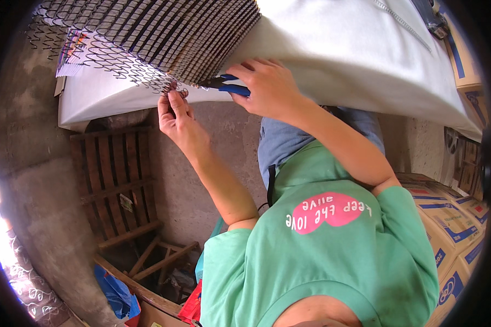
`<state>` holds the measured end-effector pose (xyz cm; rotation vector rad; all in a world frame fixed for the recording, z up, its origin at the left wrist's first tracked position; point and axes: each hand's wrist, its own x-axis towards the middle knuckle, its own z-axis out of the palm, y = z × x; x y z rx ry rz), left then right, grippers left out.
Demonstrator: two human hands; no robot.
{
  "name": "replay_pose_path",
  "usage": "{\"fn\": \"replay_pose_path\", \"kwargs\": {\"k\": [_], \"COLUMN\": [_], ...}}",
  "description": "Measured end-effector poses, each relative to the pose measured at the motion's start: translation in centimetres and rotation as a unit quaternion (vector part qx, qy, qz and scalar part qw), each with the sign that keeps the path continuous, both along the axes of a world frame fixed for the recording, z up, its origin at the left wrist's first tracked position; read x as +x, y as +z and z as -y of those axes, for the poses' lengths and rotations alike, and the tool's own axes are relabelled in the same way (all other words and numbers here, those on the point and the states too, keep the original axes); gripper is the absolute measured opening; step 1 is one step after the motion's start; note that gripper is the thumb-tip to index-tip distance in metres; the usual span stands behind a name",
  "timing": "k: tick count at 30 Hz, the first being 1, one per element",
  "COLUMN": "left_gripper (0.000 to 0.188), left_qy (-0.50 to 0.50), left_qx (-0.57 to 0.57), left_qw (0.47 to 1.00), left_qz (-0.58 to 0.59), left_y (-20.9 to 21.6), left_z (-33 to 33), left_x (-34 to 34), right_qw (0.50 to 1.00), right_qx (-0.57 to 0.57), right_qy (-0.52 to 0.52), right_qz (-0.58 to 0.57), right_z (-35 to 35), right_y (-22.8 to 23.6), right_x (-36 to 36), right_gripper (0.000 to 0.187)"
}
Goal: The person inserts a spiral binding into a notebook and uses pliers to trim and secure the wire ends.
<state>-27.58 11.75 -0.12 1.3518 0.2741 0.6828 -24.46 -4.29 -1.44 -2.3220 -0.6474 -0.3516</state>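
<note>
A thick stack of notebooks bound with black spiral wire [174, 32] lies at the far left of the table, and its wire loops stick out over the near edge. At the stack's near corner, my left hand [179, 117] pinches the end of a wire coil [183, 93] between thumb and fingers. My right hand [273, 90] is wrapped round the blue handles of a pair of pliers [234, 89]. Their dark jaws point left and reach the coil ends at that same corner, close to my left fingertips. Whether the jaws grip a wire is too small to tell.
White cloth covers the table [333, 65]. A loose spiral coil [402, 24] lies at its far right, near a black packet [431, 19]. Cardboard cartons [447, 218] are stacked at my right. A slatted wooden pallet [117, 182] leans on the left, with a blue bag [116, 291] below.
</note>
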Motion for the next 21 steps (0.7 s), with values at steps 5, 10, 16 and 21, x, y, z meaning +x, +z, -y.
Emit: {"fn": "replay_pose_path", "kwargs": {"k": [5,10,16,21], "left_gripper": [0.017,0.017,0.017,0.018], "left_qy": [-0.006,0.001,0.008,0.008], "left_qx": [0.010,0.023,0.044,0.029], "left_qw": [1.000,1.000,0.999,1.000], "left_qz": [-0.012,-0.007,-0.009,-0.002], "left_y": [0.3,0.2,0.1,-0.1], "left_z": [0.0,-0.1,0.1,0.6], "left_x": [-0.3,-0.4,-0.3,-0.4], "right_qw": [0.991,0.994,0.990,0.997], "right_qx": [0.013,-0.015,0.091,0.001], "right_qy": [-0.036,-0.028,0.043,0.017], "right_qz": [0.127,0.103,-0.099,-0.071], "right_z": [-0.7,-1.8,-2.1,-1.5], "right_y": [1.2,1.4,1.6,1.7], "right_x": [0.3,0.4,0.6,0.5], "right_gripper": [0.040,0.041,0.033,0.034]}}
